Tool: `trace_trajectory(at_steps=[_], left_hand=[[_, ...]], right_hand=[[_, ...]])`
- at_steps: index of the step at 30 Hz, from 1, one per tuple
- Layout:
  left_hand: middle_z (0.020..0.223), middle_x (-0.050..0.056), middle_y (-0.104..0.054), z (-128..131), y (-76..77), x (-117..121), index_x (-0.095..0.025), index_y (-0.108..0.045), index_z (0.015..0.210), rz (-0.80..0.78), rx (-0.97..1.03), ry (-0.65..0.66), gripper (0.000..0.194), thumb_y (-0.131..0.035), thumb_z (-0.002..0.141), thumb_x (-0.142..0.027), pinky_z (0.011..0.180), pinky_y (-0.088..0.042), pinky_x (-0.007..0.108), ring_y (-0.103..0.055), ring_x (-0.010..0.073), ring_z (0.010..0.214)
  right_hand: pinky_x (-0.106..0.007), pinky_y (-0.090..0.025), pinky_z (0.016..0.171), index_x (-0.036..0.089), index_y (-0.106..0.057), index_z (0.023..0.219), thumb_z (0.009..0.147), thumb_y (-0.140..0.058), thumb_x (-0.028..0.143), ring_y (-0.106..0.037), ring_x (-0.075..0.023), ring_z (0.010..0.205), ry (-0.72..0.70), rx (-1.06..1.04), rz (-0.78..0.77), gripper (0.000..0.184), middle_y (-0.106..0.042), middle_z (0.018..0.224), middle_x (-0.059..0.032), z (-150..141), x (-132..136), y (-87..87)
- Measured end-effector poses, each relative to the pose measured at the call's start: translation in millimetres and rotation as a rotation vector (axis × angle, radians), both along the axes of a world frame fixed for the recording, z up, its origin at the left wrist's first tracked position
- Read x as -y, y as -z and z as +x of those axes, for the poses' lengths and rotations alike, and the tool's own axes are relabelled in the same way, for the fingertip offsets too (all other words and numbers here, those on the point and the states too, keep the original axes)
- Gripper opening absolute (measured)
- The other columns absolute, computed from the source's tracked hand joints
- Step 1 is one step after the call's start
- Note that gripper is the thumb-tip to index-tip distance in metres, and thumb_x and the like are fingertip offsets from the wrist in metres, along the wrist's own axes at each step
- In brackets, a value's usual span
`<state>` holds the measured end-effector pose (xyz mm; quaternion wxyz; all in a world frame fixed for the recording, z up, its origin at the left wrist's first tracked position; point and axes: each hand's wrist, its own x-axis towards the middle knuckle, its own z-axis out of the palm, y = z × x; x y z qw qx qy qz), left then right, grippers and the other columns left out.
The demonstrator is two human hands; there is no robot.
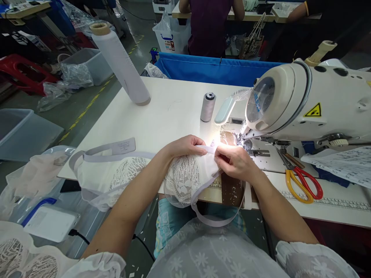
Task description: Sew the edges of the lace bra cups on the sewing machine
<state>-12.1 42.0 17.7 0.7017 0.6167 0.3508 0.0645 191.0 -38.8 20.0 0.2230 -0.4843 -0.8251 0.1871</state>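
A white lace bra with pale lilac elastic edging lies across the table's front edge, one strap hanging toward my lap. My left hand pinches its upper edge between thumb and fingers. Close beside it, my right hand has its fingers closed on the same edge, just left of the needle area of the sewing machine. Between the two hands a short stretch of lilac elastic shows under the machine's lamp. The bra's other cup and band spread out to the left, partly behind my left forearm.
A tall thread cone and a small thread spool stand on the white table. Scissors with red and yellow handles lie right of my right hand. Plastic bins flank the table's left; another person sits beyond a blue cloth trough.
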Motion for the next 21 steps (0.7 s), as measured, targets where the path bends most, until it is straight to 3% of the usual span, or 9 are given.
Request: trace_trajectory(at_steps=[15, 21], left_hand=[[0.064, 0.000, -0.055, -0.6, 5.4, -3.3, -0.014, -0.063, 0.068, -0.010, 0.059, -0.011, 0.018, -0.065, 0.076, -0.030, 0.053, -0.037, 0.021, -0.047, 0.0078, 0.055], [0.061, -0.002, -0.049, 0.2, 2.6, -0.4, -0.013, -0.061, 0.067, -0.022, 0.055, -0.017, 0.021, -0.070, 0.074, -0.032, 0.049, -0.031, 0.020, -0.041, 0.0063, 0.053]], right_hand=[[-0.025, -0.029, 0.054, 0.020, -0.046, 0.068, 0.081, -0.047, 0.016, -0.038, -0.0105, 0.055, -0.029, -0.035, -0.023, 0.013, -0.045, 0.059, 0.0027, 1.0, -0.5, 0.2], [-0.025, -0.028, 0.054, 0.019, -0.049, 0.069, 0.080, -0.048, 0.016, -0.038, -0.0102, 0.055, -0.021, -0.042, -0.013, 0.012, -0.046, 0.059, 0.0031, 0.2, -0.4, 1.1]])
